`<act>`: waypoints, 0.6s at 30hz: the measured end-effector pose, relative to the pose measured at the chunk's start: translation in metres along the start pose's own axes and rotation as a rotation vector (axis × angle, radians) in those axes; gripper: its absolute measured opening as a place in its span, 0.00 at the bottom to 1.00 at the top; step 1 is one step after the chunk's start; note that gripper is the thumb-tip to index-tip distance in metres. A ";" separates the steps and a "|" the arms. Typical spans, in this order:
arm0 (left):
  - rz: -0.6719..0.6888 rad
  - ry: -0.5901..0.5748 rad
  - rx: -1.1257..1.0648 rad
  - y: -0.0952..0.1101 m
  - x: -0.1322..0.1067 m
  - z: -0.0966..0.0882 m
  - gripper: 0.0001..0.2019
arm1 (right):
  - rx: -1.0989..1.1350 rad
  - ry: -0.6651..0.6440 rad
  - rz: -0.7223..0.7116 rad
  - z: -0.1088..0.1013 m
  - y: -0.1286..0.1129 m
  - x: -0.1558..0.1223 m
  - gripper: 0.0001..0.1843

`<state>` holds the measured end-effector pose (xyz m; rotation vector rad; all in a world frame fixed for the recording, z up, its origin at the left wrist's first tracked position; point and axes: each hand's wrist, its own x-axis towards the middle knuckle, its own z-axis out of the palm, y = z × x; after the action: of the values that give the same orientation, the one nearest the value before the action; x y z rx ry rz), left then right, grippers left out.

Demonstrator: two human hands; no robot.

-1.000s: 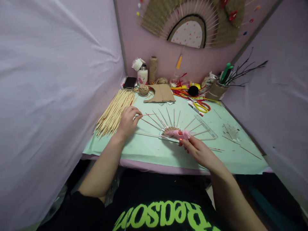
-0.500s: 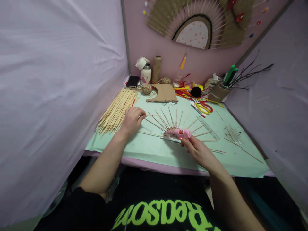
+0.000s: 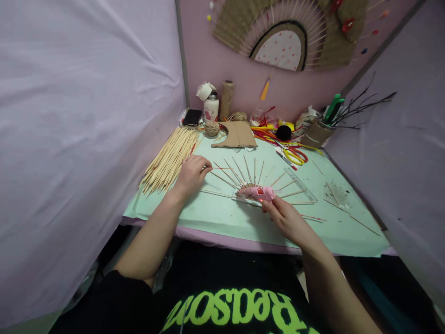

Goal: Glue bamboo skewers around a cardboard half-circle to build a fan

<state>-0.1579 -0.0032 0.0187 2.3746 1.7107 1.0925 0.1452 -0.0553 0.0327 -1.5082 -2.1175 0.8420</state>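
My right hand (image 3: pixel 281 214) is closed around the handle of a pink glue gun (image 3: pixel 262 193), on which a small orange light glows. The gun's nozzle end points left, over a small brown cardboard piece (image 3: pixel 247 189) at the hub of a fan of thin wooden sticks (image 3: pixel 255 170). The gun partly hides that hub. My left hand (image 3: pixel 194 171) pinches a thin wooden stick (image 3: pixel 220 168) that reaches right towards the fan's left side. Just behind my left hand lies a thick pile of bamboo sticks (image 3: pixel 170 160).
A cut cardboard sheet (image 3: pixel 239 134), a twine ball (image 3: pixel 211 129), a white bottle (image 3: pixel 211 107) and a phone (image 3: pixel 192 117) stand or lie at the back. Scissors (image 3: pixel 295 155), a pen (image 3: pixel 287 160) and a clear ruler (image 3: pixel 301 184) lie right. A pot (image 3: pixel 317 133) holds markers and twigs.
Almost nothing differs. Both hands hold nearly the same places, with the stick and the glue gun still in their grips.
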 end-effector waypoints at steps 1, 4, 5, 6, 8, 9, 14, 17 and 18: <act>0.001 -0.003 0.001 0.000 0.000 0.000 0.07 | 0.002 0.001 -0.001 0.000 0.000 0.000 0.24; 0.005 -0.013 0.003 0.000 0.000 0.001 0.06 | 0.011 0.014 -0.004 -0.002 -0.002 -0.001 0.24; 0.006 -0.015 0.004 0.000 0.000 0.001 0.06 | 0.013 0.018 -0.008 -0.002 -0.002 -0.001 0.24; 0.008 -0.016 0.005 0.000 0.000 0.001 0.06 | 0.014 0.022 -0.011 -0.003 -0.002 -0.001 0.24; 0.009 -0.021 0.009 0.000 0.000 0.001 0.07 | 0.012 0.025 -0.012 -0.003 -0.001 0.000 0.24; 0.009 -0.026 0.012 0.000 0.000 0.002 0.07 | 0.010 0.022 -0.010 -0.004 -0.001 0.000 0.24; 0.020 -0.089 0.054 -0.001 0.001 0.002 0.07 | -0.002 0.001 -0.002 -0.006 0.000 -0.002 0.24; 0.052 -0.146 0.067 -0.002 0.001 0.002 0.06 | -0.012 -0.014 -0.020 -0.009 -0.001 -0.002 0.24; 0.062 -0.164 0.069 -0.002 0.001 0.002 0.06 | -0.017 -0.017 -0.027 -0.010 -0.002 -0.002 0.24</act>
<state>-0.1580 -0.0008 0.0168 2.4951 1.6573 0.8304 0.1506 -0.0554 0.0416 -1.4827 -2.1578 0.8316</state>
